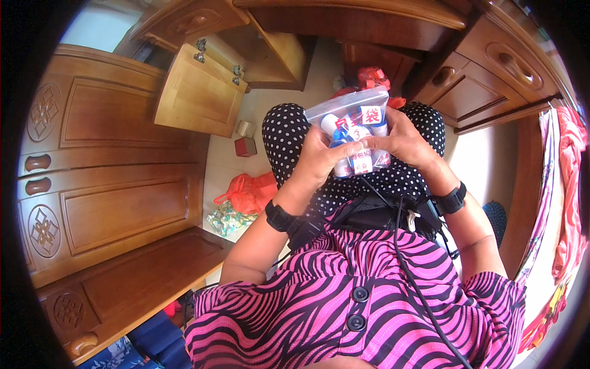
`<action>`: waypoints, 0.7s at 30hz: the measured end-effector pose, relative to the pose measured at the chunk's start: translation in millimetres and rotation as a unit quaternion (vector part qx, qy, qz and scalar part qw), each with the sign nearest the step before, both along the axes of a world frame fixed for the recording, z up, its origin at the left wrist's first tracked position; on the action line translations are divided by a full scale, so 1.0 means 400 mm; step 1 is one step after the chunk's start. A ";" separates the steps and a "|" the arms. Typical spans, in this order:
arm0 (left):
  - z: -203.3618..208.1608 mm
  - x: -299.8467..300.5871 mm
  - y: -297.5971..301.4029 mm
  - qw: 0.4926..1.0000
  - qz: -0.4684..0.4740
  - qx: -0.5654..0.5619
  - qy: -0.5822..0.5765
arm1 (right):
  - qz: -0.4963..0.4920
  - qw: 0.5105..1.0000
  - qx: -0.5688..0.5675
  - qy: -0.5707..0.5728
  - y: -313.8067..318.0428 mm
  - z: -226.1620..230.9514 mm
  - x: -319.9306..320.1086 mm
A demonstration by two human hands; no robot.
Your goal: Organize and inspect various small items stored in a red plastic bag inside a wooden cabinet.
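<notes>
Between both hands, above my knees, is a clear zip-top plastic bag (346,106) holding white and blue bottles or tubes and printed labels. My left hand (324,157) grips its left side, thumb across the front. On the right side my right hand (401,141) holds it the same way, its thumb nearly meeting the other. The zip strip runs along the bag's upper edge, tilted up to the right. What exactly the small containers are, I cannot tell. Most fingers are hidden behind the bag.
An open wooden cabinet door (200,89) stands at the far left. On the floor lie a small red box (245,147) and a red plastic bag (249,192); more red plastic (373,78) is beyond my knees. Wooden drawers (491,67) are at right, a wooden wardrobe (117,154) at left.
</notes>
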State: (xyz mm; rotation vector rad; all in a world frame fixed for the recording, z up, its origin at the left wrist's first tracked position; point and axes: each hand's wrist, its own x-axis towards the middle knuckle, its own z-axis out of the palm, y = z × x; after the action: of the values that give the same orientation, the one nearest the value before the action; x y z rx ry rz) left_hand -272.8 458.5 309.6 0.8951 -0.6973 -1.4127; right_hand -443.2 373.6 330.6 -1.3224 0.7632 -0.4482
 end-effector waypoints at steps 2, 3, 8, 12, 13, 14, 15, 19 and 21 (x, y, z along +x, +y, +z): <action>-0.009 0.000 0.000 0.999 -0.031 0.010 -0.007 | -0.004 1.000 0.001 0.020 0.001 -0.007 -0.006; -0.009 0.001 -0.001 0.999 -0.030 0.011 -0.007 | -0.003 1.000 0.002 0.019 0.003 -0.003 -0.006; -0.008 0.006 -0.002 0.997 -0.022 0.068 0.031 | 0.023 0.999 0.038 0.005 -0.002 -0.003 -0.019; -0.017 0.006 0.012 0.998 -0.028 0.058 0.010 | 0.012 0.997 0.066 -0.033 0.001 0.008 -0.019; -0.014 0.002 0.011 0.999 -0.024 0.043 0.015 | 0.018 0.995 0.087 -0.047 0.002 0.017 -0.021; -0.023 0.004 0.010 0.999 -0.025 0.042 0.015 | 0.018 0.995 0.087 -0.046 0.001 0.014 -0.021; -0.034 0.007 0.010 0.999 -0.025 0.045 0.012 | 0.033 0.995 0.088 -0.043 -0.001 0.009 -0.020; -0.049 0.011 0.018 0.999 -0.015 0.035 0.019 | 0.061 0.994 0.083 -0.043 -0.011 -0.006 -0.018; -0.039 0.011 0.014 0.999 -0.008 0.037 0.022 | 0.062 0.994 0.079 -0.052 -0.012 -0.010 -0.020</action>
State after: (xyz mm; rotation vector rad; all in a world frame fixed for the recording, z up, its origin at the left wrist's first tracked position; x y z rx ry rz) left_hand -268.5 464.0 293.9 0.9150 -0.6227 -1.4773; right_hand -451.3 369.0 326.8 -1.1825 0.6145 -0.3477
